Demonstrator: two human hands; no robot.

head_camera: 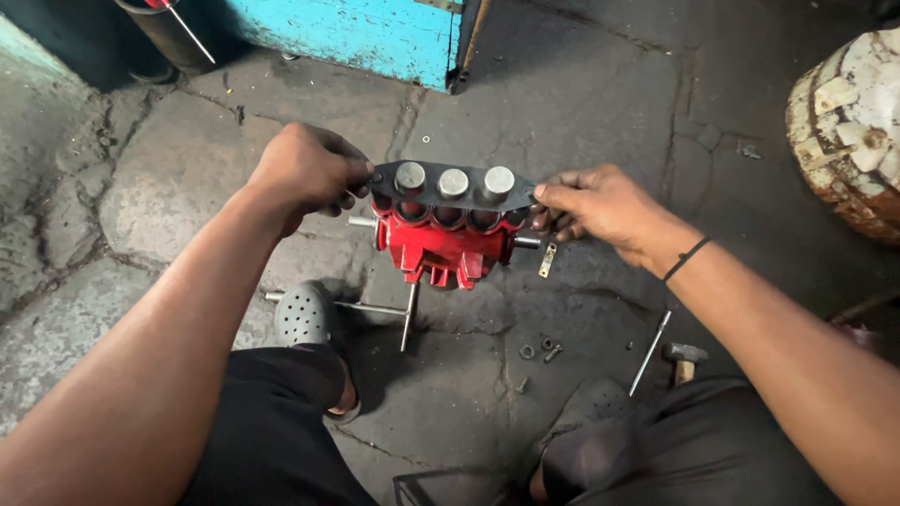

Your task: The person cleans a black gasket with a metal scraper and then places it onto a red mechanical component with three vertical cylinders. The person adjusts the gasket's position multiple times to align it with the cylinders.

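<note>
1. The concrete floor [581, 103] is grey, rough and cracked, with open room around the work.
2. The red metal block [441, 245] stands on the floor between the person's feet; three round grey pistons [453, 182] rise from its top.
3. The left hand [305, 173] pinches the left end of the gasket, fingers clenched on it.
4. The right hand [600, 204] grips its right end.
5. The dark thin gasket [521, 190], flat and long, sits around the pistons, over the block.
6. A hammer [683, 356] and small nuts [539, 349] lie near the right foot.
</note>
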